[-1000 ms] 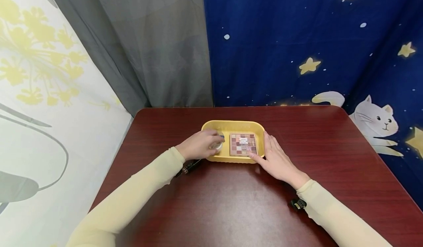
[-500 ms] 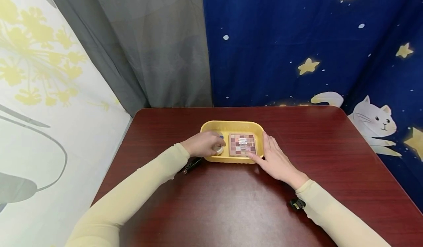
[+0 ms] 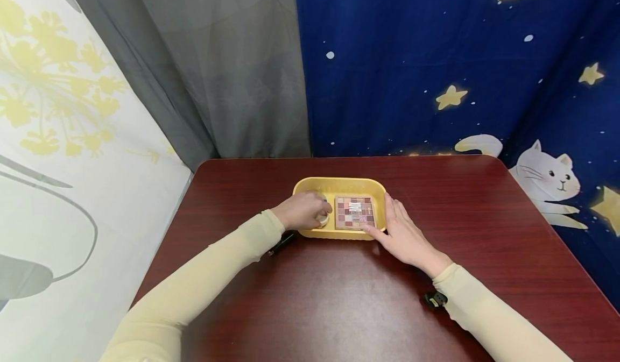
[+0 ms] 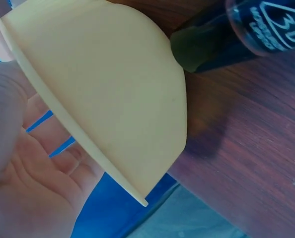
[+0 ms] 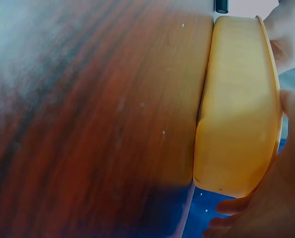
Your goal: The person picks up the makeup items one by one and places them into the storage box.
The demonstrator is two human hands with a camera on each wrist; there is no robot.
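Note:
In the head view, my left hand (image 3: 304,210) reaches over the left end of a yellow plastic tray (image 3: 349,235). Its curled fingers hold a small white round item (image 3: 323,221) low inside, partly covered by the hand. A bit of blue (image 3: 325,200) shows beside the fingers. An eyeshadow palette (image 3: 355,213) with a grid of pinks and browns lies flat in the tray's right half. My right hand (image 3: 407,238) rests at the tray's right end, fingers straight along the outside and thumb over the front rim. The right wrist view shows the tray's yellow side (image 5: 237,104).
A black cosmetic tube (image 4: 242,34) with white "3D" lettering lies on the dark red table (image 3: 334,297), just outside the tray's front left corner. Grey and blue curtains (image 3: 223,71) hang behind the table. A small black device (image 3: 435,299) sits under the right sleeve.
My left hand has moved slightly right and farther over the tray, the white item shifting a little right and toward me. The right hand keeps its place at the tray's end.

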